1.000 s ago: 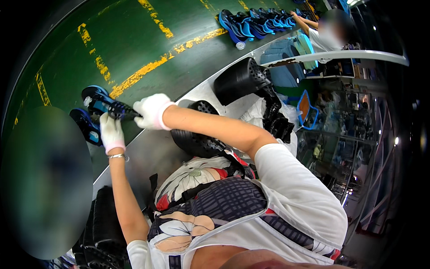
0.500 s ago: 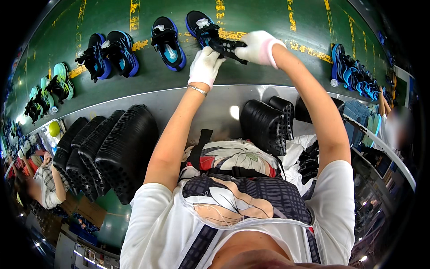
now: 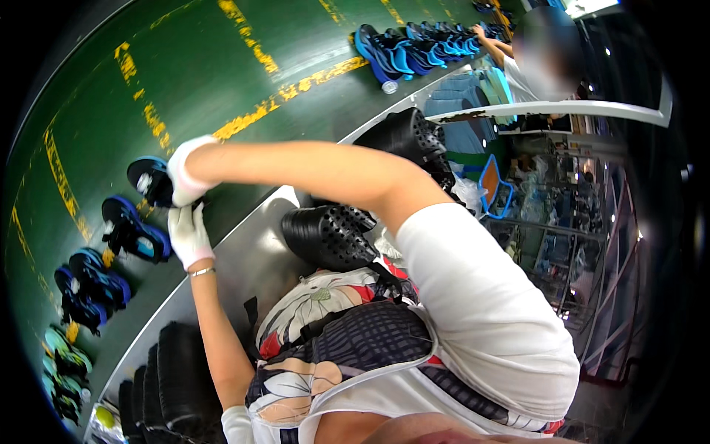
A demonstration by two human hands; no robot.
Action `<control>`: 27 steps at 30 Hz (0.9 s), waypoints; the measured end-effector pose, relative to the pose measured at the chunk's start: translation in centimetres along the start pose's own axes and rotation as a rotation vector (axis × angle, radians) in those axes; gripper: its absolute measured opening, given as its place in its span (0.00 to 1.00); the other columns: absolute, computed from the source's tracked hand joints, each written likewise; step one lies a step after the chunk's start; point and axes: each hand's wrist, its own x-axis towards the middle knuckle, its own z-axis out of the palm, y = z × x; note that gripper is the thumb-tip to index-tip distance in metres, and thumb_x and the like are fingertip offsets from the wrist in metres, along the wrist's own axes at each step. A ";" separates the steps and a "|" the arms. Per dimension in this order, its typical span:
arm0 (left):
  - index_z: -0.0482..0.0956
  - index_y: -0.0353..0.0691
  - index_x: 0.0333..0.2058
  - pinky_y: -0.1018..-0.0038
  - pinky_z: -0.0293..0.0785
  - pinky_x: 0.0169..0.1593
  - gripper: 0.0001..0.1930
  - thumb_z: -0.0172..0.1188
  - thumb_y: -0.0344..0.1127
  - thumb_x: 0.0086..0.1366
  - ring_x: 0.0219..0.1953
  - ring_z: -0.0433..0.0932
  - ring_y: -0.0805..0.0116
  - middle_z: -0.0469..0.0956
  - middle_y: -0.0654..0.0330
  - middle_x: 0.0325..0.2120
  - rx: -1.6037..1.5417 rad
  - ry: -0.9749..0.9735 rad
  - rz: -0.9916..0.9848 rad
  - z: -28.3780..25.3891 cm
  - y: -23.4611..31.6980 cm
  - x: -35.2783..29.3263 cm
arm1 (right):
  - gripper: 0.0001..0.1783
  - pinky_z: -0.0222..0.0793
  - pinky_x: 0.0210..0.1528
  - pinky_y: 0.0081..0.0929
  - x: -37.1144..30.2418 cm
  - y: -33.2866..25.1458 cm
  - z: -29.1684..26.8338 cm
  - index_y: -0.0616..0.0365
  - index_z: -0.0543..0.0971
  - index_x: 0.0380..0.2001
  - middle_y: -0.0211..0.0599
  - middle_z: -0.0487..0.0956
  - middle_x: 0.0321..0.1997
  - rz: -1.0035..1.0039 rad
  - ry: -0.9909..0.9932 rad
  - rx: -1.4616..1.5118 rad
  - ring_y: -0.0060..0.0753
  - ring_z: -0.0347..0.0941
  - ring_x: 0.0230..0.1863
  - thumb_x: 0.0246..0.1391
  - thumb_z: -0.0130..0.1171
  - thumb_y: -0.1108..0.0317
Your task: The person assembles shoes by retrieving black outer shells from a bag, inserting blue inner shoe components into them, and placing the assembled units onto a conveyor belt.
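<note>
A black and blue sneaker [image 3: 150, 180] rests on the green surface at the left, its heel end covered by my hands. My right hand [image 3: 186, 172], in a white glove, is closed over that end; its fingers are mostly hidden. A dark edge beneath it looks like the black knobbed shoe insert seen earlier. From below, my white-gloved left hand [image 3: 190, 235] presses its fingers against the heel end of the sneaker. Close by, to the lower left, lies a second blue-soled sneaker [image 3: 135, 229].
Black ribbed inserts [image 3: 325, 235] with knobbed ends lie on the metal ledge [image 3: 251, 240]; stacks of them [image 3: 181, 381] stand lower left. More sneakers [image 3: 92, 280] line the green surface, with a blue row [image 3: 414, 52] farther off. A co-worker's arm [image 3: 492, 46] reaches toward that row.
The view has swung to the right, so the sneakers now appear farther left. My right hand has come over the sneaker's heel end, hiding the black knobbed insert; my left hand is still beside it.
</note>
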 end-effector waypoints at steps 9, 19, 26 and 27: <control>0.64 0.37 0.55 0.64 0.56 0.61 0.19 0.41 0.37 0.68 0.58 0.63 0.58 0.66 0.51 0.56 -1.083 -0.097 -0.511 4.5 -8.7 -2.6 | 0.17 0.72 0.41 0.31 6.6 -4.2 6.7 0.49 0.80 0.44 0.29 0.81 0.45 -0.043 0.242 -0.216 0.31 0.77 0.46 0.50 0.57 0.65; 0.60 0.39 0.59 0.66 0.56 0.62 0.22 0.39 0.39 0.70 0.62 0.60 0.61 0.61 0.55 0.60 -0.552 -0.200 -0.300 8.7 -15.6 -2.8 | 0.14 0.73 0.40 0.31 9.9 -3.6 8.1 0.49 0.81 0.42 0.33 0.81 0.44 0.047 0.292 -0.006 0.32 0.78 0.44 0.51 0.55 0.65; 0.64 0.40 0.57 0.69 0.63 0.57 0.20 0.44 0.39 0.68 0.57 0.67 0.63 0.68 0.55 0.56 0.121 -0.378 -0.189 7.5 -14.5 -1.3 | 0.13 0.74 0.41 0.31 10.5 -3.2 8.8 0.50 0.82 0.39 0.34 0.81 0.43 0.069 0.322 0.090 0.34 0.78 0.44 0.51 0.54 0.66; 0.65 0.40 0.56 0.70 0.64 0.56 0.20 0.45 0.39 0.68 0.57 0.68 0.63 0.68 0.55 0.55 0.167 -0.401 -0.183 7.0 -14.5 -1.5 | 0.13 0.74 0.41 0.31 11.0 -3.0 9.1 0.50 0.82 0.39 0.34 0.81 0.43 0.053 0.328 0.089 0.34 0.78 0.44 0.51 0.53 0.66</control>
